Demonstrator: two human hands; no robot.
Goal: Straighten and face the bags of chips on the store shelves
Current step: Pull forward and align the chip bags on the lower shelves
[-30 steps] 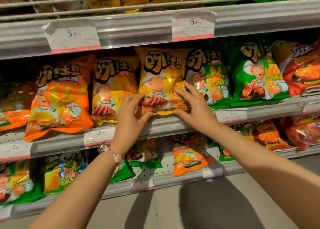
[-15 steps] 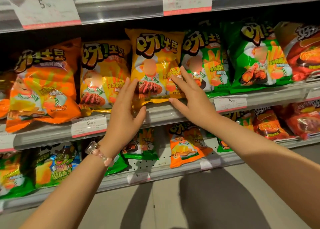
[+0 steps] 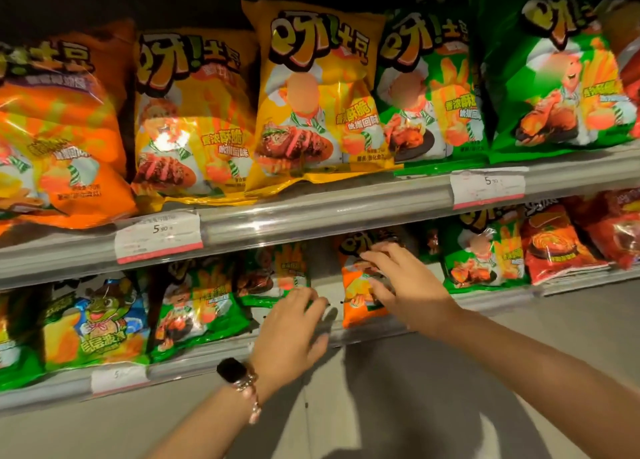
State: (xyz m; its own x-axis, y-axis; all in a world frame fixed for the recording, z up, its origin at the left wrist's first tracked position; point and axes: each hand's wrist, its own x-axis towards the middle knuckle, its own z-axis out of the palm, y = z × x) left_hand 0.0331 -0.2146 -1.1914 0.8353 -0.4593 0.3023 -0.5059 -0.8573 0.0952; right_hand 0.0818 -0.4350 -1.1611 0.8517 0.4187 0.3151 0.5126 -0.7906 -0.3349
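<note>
Both forearms reach up from the bottom of the frame toward its centre. The left hand (image 3: 294, 330), a beaded watch band on its wrist, has loosely bent fingers. The right hand (image 3: 405, 285) spreads its fingers forward, slightly curled.

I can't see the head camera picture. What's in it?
Two hands reach to the lower shelf: the right hand touches a small orange chip bag, the left hand hovers beside it. Yellow, orange and green bags line the shelf above.
</note>
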